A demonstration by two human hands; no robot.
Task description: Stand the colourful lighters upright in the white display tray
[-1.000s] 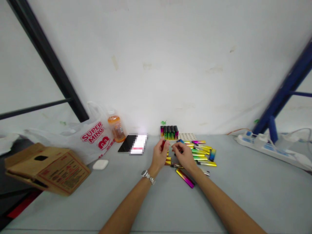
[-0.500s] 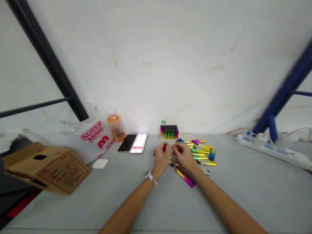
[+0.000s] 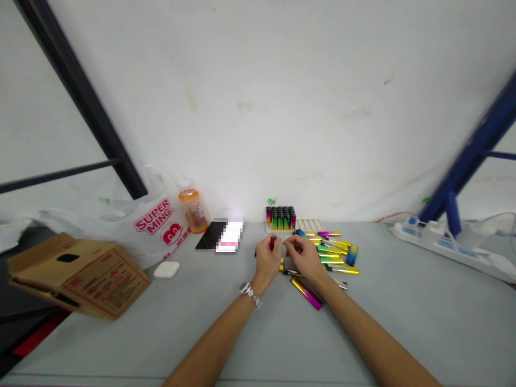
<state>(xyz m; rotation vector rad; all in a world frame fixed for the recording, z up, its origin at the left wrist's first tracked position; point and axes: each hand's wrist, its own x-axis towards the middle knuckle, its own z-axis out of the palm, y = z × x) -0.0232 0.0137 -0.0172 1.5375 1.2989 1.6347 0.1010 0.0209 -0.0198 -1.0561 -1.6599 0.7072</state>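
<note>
My left hand (image 3: 266,263), with a watch on its wrist, is closed around a red lighter (image 3: 273,242) whose dark top sticks up between the fingers. My right hand (image 3: 305,259) is curled close beside it, fingertips pinched near the lighter; what it holds, if anything, is too small to make out. Both hands hover over a heap of several shiny multicoloured lighters (image 3: 332,251) lying on the grey table (image 3: 258,333). One pink-and-gold lighter (image 3: 306,293) lies apart beneath my right wrist. Behind stands a white tray (image 3: 310,224) with upright lighters (image 3: 280,217) filling its left part.
To the left lie a phone (image 3: 210,235), a white earbud case (image 3: 166,269), an orange bottle (image 3: 193,209), a white "SUPER MING" bag (image 3: 151,226) and a cardboard box (image 3: 76,277). A power strip (image 3: 439,244) with cables sits far right. A white wall rises directly behind.
My left hand has shifted slightly right and down, the red lighter now sticking up closer to my right fingertips. The rest has not moved.
</note>
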